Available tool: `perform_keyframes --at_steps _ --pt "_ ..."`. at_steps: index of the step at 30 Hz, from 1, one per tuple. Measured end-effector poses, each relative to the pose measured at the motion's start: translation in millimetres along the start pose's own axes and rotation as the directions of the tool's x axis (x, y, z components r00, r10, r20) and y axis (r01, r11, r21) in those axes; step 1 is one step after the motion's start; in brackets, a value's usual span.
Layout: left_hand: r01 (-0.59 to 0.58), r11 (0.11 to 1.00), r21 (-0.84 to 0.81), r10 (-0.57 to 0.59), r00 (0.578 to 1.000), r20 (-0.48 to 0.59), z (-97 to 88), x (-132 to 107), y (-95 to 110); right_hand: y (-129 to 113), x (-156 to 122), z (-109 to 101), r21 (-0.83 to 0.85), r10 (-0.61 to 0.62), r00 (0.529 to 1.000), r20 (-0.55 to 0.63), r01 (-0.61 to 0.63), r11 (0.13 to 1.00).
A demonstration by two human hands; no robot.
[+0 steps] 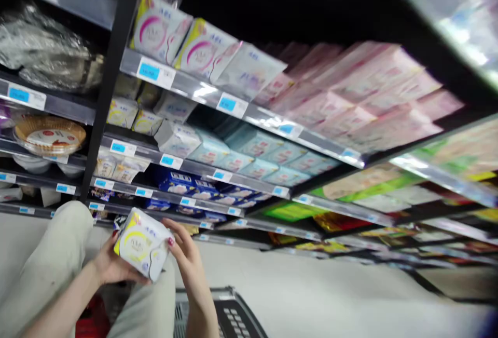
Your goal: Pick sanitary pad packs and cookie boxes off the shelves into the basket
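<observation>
A white and yellow pack of sanitary pads (142,244) is held between my two hands, low at the left of the head view and above my knees. My left hand (112,265) is closed round its left side and lower edge, the fingers partly hidden behind it. From the right, my right hand (184,249) grips the pack's upper right side, thumb on the front. Similar packs with a pink ring (153,29) stand on an upper shelf, and more yellow-cornered packs (121,113) sit one shelf below.
Shelves with price labels (155,72) run across the view. Pink packs (373,83), light blue packs (249,153) and dark blue packs (175,179) fill several of them. Pie-like paper trays (52,135) are at the left. A dark shopping basket (237,317) stands on the pale floor (311,291).
</observation>
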State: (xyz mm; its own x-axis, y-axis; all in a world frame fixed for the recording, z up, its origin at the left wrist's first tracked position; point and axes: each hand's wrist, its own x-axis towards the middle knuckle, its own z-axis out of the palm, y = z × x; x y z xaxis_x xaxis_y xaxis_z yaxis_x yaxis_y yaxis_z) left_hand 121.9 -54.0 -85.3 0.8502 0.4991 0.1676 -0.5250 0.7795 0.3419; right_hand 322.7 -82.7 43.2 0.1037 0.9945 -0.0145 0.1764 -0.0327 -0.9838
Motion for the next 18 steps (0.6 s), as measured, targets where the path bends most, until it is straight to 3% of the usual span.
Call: perform_keyframes --at_steps 2,5,18 --pt "0.002 1.0 0.0 -0.002 0.999 -0.047 -0.3 -1 -1 17 -8 8 0.076 0.005 0.992 -0.128 0.005 0.997" --pt "0.036 0.999 0.01 -0.035 0.995 -0.088 -3.7 -3 -1 33 -16 15 0.125 0.032 0.977 -0.21 -0.006 0.992" --pt "0.09 0.996 -0.017 -0.089 0.995 0.038 -21.8 -5 -3 32 -19 17 0.171 0.028 0.975 -0.222 0.011 0.985"
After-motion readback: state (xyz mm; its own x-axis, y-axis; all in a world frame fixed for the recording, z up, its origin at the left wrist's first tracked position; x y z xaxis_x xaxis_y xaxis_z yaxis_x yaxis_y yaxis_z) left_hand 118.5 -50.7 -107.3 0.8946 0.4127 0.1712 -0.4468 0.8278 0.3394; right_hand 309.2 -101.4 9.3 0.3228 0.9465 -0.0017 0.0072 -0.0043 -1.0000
